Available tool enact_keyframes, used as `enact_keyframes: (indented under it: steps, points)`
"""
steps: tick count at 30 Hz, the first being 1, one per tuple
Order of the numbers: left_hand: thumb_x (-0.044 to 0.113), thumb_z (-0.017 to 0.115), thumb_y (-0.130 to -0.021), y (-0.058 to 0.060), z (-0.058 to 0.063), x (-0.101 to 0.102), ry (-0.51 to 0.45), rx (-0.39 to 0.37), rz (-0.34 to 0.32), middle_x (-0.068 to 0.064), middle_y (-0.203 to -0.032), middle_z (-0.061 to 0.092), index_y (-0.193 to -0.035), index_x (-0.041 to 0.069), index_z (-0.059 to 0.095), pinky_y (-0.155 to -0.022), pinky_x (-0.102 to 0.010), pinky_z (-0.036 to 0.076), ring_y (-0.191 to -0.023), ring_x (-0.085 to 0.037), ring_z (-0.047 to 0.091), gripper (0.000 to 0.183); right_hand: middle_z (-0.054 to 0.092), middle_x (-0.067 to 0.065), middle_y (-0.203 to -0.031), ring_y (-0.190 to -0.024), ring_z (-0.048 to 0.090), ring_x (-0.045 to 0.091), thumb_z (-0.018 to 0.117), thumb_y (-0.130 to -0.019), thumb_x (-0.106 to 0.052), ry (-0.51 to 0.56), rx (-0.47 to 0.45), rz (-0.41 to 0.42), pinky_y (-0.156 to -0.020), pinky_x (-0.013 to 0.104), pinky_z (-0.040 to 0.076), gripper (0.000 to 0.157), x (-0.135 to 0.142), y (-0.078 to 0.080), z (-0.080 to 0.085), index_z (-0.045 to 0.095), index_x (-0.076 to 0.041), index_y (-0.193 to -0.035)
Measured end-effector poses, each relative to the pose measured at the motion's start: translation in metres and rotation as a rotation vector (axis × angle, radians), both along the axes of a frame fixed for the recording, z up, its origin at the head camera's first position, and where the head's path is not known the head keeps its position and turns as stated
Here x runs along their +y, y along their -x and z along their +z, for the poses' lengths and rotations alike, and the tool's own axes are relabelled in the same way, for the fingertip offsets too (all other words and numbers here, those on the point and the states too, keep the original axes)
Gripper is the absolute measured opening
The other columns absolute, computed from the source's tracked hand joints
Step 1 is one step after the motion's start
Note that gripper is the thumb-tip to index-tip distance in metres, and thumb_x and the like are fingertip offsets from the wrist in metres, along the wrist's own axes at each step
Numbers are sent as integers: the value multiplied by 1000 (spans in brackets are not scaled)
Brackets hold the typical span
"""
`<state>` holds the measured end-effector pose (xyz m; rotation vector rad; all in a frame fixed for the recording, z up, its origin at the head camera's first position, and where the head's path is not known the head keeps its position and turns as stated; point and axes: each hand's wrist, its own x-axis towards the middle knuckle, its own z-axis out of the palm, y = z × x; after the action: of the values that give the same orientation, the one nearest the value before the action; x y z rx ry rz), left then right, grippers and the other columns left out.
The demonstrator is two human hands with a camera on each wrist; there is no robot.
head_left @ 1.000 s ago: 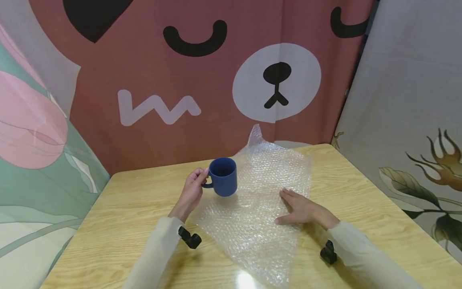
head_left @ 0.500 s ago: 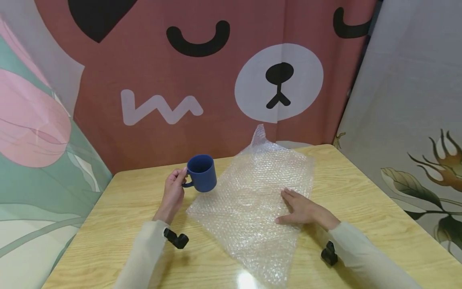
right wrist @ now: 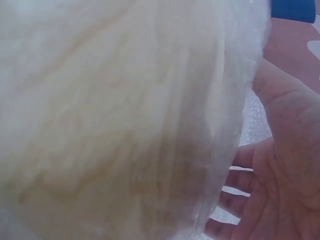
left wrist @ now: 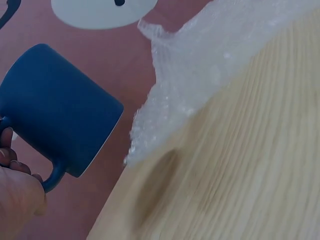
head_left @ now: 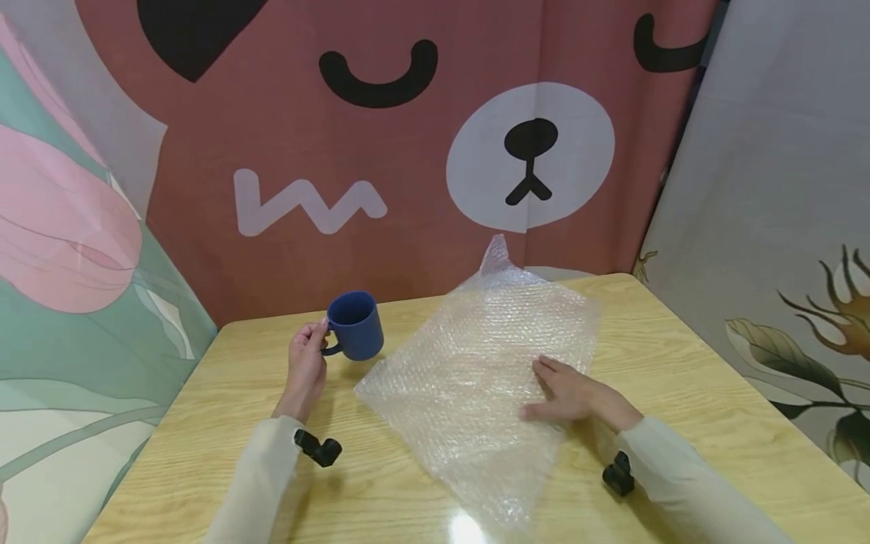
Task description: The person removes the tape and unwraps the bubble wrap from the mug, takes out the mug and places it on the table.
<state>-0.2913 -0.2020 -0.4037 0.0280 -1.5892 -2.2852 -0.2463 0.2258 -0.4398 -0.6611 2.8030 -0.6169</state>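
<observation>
My left hand (head_left: 306,366) grips a dark blue mug (head_left: 358,329) by its handle, to the left of a sheet of clear bubble wrap (head_left: 462,370). Upright in the head view, the mug hangs above the table, and its shadow falls on the wood below. Its plain side (left wrist: 57,107) shows in the left wrist view. My right hand (head_left: 567,389) rests on the right part of the bubble wrap with fingers extended and thumb spread. In the right wrist view, the wrap hides the fingertips of the right hand (right wrist: 287,135).
The bubble wrap lies skewed over the middle of a light wooden table (head_left: 217,393), one far corner standing up against the reddish curtain (head_left: 285,279). Patterned curtains hang at the left and right sides. Black wrist cameras (head_left: 318,447) sit at both cuffs.
My left hand has carried the mug leftward, from over the bubble wrap to beyond its left corner. The right hand has stayed in place on the wrap.
</observation>
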Motion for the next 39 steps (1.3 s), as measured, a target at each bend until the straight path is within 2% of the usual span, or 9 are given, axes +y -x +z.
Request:
enact_keyframes:
  steps: [9, 16, 24, 39]
  points:
    - [12, 56, -99, 6, -9, -19, -31, -4, 61, 1, -81, 51, -73, 9, 55, -72, -19, 37, -77, -11, 40, 26, 21, 38, -148, -136, 20, 53, 65, -86, -56, 2, -5, 4, -109, 60, 21, 101, -4, 0, 2, 26, 17, -143]
    - [14, 54, -100, -6, -18, -27, -43, -23, 118, 2, -80, 48, -73, 9, 52, -69, -18, 36, -77, -12, 38, 27, 24, 40, -146, -134, 23, 53, 65, -86, -54, -12, 12, 32, -108, 61, 22, 97, -2, 1, 6, 30, 17, -142]
    - [5, 51, -101, -24, -27, -29, -104, -35, 212, 2, -77, 51, -71, 8, 54, -70, -21, 35, -70, -11, 40, 30, 24, 41, -145, -134, 24, 54, 64, -87, -54, -36, 25, 75, -108, 60, 22, 95, 3, 3, 6, 32, 18, -141]
    - [-1, 54, -96, -35, -37, -32, -112, -44, 267, 2, -73, 48, -67, 7, 53, -68, -21, 34, -70, -14, 38, 31, 26, 43, -143, -131, 27, 56, 62, -89, -55, -74, 42, 104, -107, 62, 24, 95, 5, 8, 4, 32, 19, -140]
